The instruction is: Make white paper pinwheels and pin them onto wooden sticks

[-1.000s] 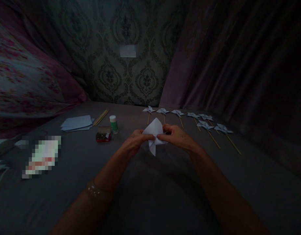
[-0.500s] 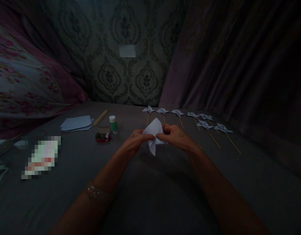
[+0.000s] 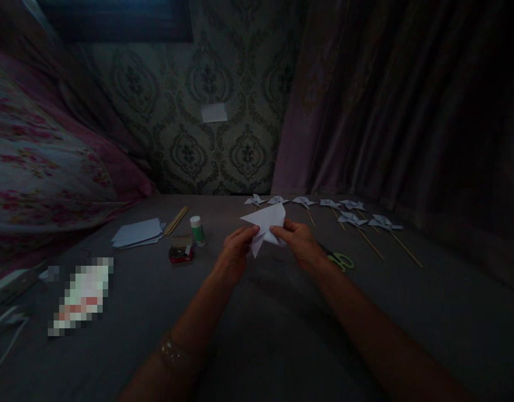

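Observation:
Between my hands, above the grey cloth surface, is a white paper pinwheel with its points partly folded in. My left hand pinches its left side, thumb and fingers closed on the paper. From the other side my right hand grips it, the thumb pressed near the centre. The fingers behind the paper are hidden. Green-handled scissors lie just past my right wrist, their blades partly covered by it. Several pinwheels on sticks lie in rows at the back right.
To the left are a stack of white paper, several thin wooden sticks, a glue stick and a small open red box with small metal pieces. A blurred-out packet and a white power strip lie further left.
The paper has turned in my hands, and one point now reaches out to the left. My left hand has shifted its hold. The view has tilted up, and the scissors have come into sight.

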Action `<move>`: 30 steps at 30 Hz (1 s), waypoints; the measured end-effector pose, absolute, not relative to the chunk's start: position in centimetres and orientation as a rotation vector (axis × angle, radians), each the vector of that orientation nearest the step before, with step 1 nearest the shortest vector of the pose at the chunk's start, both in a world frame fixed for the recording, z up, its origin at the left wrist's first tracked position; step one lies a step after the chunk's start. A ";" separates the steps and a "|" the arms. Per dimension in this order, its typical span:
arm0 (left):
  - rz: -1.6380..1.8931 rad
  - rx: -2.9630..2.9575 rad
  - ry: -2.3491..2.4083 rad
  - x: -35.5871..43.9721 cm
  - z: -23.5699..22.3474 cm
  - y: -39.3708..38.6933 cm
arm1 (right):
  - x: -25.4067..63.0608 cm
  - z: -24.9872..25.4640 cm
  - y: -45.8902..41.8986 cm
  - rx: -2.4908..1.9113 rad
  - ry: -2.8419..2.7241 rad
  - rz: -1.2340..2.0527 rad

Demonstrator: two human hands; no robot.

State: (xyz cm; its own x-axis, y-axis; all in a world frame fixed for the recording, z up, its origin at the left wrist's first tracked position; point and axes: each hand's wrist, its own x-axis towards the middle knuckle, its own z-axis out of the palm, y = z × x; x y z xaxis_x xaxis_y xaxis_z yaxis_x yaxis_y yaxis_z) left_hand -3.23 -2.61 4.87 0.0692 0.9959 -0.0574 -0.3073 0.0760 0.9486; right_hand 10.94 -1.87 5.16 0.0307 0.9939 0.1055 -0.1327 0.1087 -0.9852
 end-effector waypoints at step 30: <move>1.342 0.994 0.873 -3.3 3.3 -2.3 | 10.4 4.9 -2.2 -1.071 -1.397 1.040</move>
State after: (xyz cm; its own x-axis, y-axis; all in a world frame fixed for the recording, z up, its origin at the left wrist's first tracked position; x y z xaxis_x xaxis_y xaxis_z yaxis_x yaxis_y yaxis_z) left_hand -3.29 -2.33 3.26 0.0558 0.9971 0.0508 -0.3573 -0.0275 0.9336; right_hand 10.42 -2.16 4.92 -0.0570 0.9739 0.2198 0.0684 0.2234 -0.9723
